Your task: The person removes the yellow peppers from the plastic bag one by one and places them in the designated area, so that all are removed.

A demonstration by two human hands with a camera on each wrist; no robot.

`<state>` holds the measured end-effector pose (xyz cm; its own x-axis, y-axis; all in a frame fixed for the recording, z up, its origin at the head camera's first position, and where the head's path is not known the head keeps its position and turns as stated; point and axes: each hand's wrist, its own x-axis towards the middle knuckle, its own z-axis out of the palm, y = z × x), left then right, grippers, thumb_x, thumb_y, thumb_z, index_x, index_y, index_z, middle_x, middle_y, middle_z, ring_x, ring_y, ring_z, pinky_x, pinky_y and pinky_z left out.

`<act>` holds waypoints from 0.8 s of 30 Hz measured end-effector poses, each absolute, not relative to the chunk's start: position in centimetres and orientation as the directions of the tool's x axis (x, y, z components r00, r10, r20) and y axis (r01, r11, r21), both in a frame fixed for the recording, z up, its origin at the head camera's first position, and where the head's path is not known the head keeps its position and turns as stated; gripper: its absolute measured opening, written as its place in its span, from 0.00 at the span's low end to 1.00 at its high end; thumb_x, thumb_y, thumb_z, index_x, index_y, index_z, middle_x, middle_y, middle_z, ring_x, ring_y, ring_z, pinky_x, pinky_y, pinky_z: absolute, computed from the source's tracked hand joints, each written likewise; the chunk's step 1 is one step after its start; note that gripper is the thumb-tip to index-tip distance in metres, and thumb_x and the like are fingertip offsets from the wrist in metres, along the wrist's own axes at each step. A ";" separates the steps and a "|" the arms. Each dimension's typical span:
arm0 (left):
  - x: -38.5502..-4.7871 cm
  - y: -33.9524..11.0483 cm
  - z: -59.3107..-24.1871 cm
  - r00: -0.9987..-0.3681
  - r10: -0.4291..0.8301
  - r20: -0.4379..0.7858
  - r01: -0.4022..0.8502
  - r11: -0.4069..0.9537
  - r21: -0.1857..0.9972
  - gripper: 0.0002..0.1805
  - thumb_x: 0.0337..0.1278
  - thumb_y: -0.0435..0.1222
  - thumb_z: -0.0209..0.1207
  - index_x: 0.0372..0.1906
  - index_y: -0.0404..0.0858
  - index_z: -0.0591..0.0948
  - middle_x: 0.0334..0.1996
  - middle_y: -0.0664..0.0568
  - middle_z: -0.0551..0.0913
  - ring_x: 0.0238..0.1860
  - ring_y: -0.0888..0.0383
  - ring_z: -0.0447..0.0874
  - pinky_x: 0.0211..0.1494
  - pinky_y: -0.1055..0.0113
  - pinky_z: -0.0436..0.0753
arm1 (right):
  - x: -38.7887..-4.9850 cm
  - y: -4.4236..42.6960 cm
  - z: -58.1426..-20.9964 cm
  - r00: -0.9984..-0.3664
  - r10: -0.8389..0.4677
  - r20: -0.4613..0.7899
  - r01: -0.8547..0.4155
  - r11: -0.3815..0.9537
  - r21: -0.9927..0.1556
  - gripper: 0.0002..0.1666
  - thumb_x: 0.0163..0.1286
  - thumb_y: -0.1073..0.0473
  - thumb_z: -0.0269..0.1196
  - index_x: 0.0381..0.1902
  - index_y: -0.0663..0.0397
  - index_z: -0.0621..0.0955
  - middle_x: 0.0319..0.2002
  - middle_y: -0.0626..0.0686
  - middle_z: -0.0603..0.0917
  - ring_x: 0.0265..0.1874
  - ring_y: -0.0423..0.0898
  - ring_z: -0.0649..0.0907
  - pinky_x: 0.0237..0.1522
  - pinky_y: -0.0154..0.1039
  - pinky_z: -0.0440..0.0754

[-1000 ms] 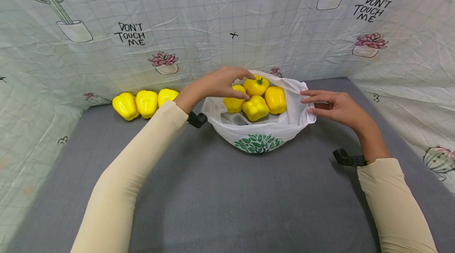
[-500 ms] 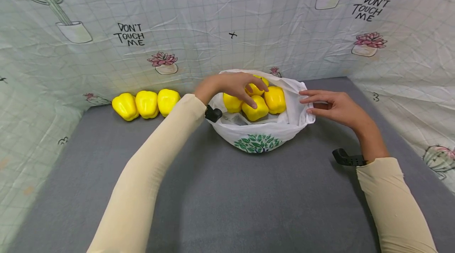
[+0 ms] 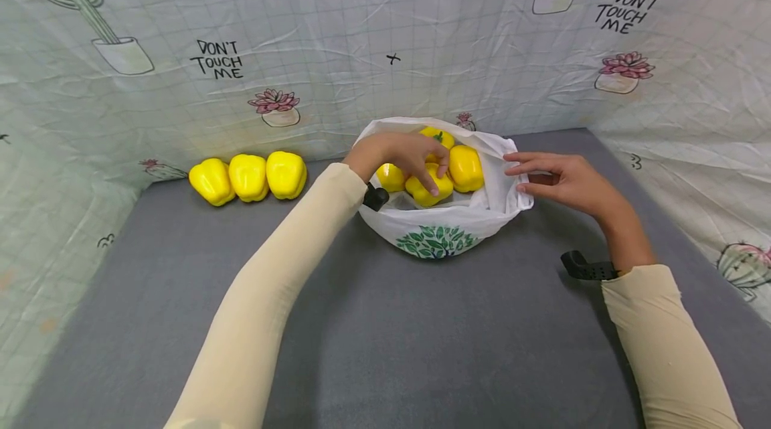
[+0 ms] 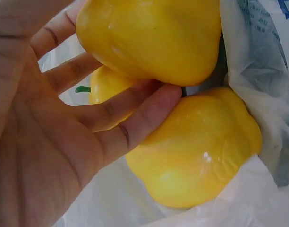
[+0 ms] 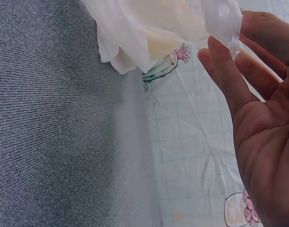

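Note:
A white plastic bag (image 3: 448, 215) with a green tree print stands with its mouth spread, several yellow bell peppers inside. My left hand (image 3: 406, 153) reaches in from the left and grips the front bell pepper (image 3: 426, 193), thumb and fingers on either side. In the left wrist view, the fingers (image 4: 149, 111) curl beneath a bell pepper (image 4: 149, 38), and another bell pepper (image 4: 196, 156) lies right below them. At the bag's right edge, my right hand (image 3: 563, 178) pinches the rim; the right wrist view shows the thin plastic (image 5: 222, 23) between its fingers and thumb.
Three more yellow bell peppers (image 3: 248, 177) stand in a row at the back left of the grey table (image 3: 421, 335). Behind the table hangs a printed cloth (image 3: 337, 34) with cactus drawings, also along both sides.
My left hand has moved right and down into the bag and taken hold of the front bell pepper, which has shifted slightly left. My right hand stays on the rim.

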<state>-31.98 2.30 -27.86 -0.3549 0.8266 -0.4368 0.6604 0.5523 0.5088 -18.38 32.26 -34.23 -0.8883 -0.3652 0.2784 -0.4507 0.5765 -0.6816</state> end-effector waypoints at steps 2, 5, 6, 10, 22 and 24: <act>-32.0 2.4 -27.9 -0.353 0.817 -0.455 0.641 0.566 0.519 0.23 0.59 0.45 0.71 0.49 0.40 0.73 0.50 0.49 0.72 0.31 0.54 0.68 0.38 0.66 0.74 | -18.4 32.2 -34.2 -0.887 -0.364 0.283 -0.454 0.583 -0.674 0.21 0.66 0.69 0.70 0.56 0.54 0.86 0.66 0.56 0.79 0.61 0.26 0.75 0.51 0.19 0.77; -32.0 2.4 -27.9 -0.345 0.812 -0.472 0.654 0.568 0.499 0.26 0.59 0.44 0.72 0.56 0.42 0.72 0.56 0.50 0.71 0.43 0.55 0.70 0.48 0.65 0.75 | -18.4 32.2 -34.2 -0.887 -0.360 0.288 -0.456 0.591 -0.665 0.21 0.65 0.70 0.70 0.56 0.54 0.86 0.66 0.56 0.79 0.60 0.25 0.75 0.51 0.19 0.77; -32.0 2.5 -27.9 -0.339 0.809 -0.481 0.664 0.568 0.486 0.29 0.59 0.44 0.72 0.59 0.43 0.72 0.59 0.51 0.71 0.49 0.55 0.70 0.53 0.64 0.74 | -18.4 32.2 -34.2 -0.888 -0.360 0.286 -0.455 0.592 -0.666 0.21 0.65 0.70 0.70 0.56 0.54 0.86 0.66 0.56 0.79 0.60 0.25 0.74 0.51 0.19 0.77; -31.8 2.5 -27.8 -0.317 0.782 -0.537 0.687 0.580 0.438 0.38 0.57 0.45 0.73 0.71 0.50 0.70 0.71 0.54 0.64 0.67 0.56 0.60 0.72 0.61 0.65 | -18.4 32.1 -34.1 -0.888 -0.365 0.279 -0.453 0.592 -0.667 0.21 0.66 0.69 0.70 0.56 0.54 0.86 0.66 0.56 0.79 0.60 0.25 0.74 0.51 0.19 0.76; -31.0 2.8 -28.3 -0.310 0.784 -0.538 0.814 0.511 0.276 0.44 0.56 0.45 0.73 0.76 0.59 0.66 0.76 0.48 0.53 0.73 0.51 0.52 0.77 0.53 0.60 | -18.3 32.0 -33.9 -0.901 -0.350 0.256 -0.426 0.598 -0.679 0.20 0.66 0.68 0.70 0.56 0.54 0.86 0.67 0.57 0.78 0.61 0.25 0.74 0.52 0.17 0.75; -30.9 2.7 -28.6 -0.297 0.807 -0.510 0.834 0.479 0.274 0.45 0.55 0.45 0.74 0.76 0.59 0.65 0.73 0.46 0.55 0.71 0.50 0.54 0.75 0.54 0.63 | -18.3 32.0 -33.9 -0.900 -0.353 0.258 -0.429 0.599 -0.676 0.20 0.66 0.68 0.70 0.56 0.55 0.86 0.66 0.57 0.78 0.61 0.25 0.73 0.53 0.17 0.75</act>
